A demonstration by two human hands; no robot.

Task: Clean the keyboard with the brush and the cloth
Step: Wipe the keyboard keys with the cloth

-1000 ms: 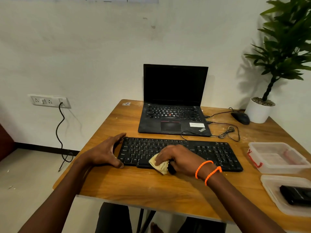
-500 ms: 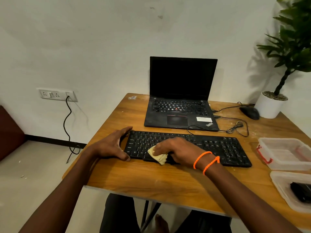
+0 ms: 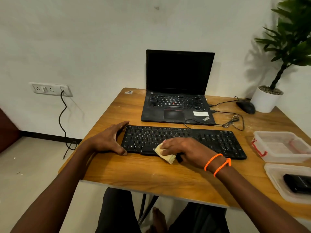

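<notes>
White wall backs a wooden desk point(image 3: 168, 179) that carries an open laptop point(image 3: 178, 91) at the far edge and a black keyboard point(image 3: 210, 142) lying crosswise nearer the person. The left hand point(image 3: 107, 140) braces the keyboard's left end, thumb at the near corner and fingers at the far corner, its grip spread round the end rather than closed tight. The right hand point(image 3: 181, 148) presses a folded pale cloth point(image 3: 164, 154) onto the bottom key row near the space bar, fingers fairly flat on top; a small dark thing shows under the palm at the keyboard's near edge, possibly the brush, though I cannot tell.

The step in hand looks like wiping the keys with the cloth. To do it well, keep the left hand firm so the keyboard does not slide toward the laptop or catch the loose cable point(image 3: 234, 121) beside it. Wipe along each row in straight passes, with light pressure so keys are not pried up, and refold the cloth to a fresh face as it picks up dust. The number pad near the desk's right edge, close to the clear containers point(image 3: 284, 147), seems yet to be covered.
</notes>
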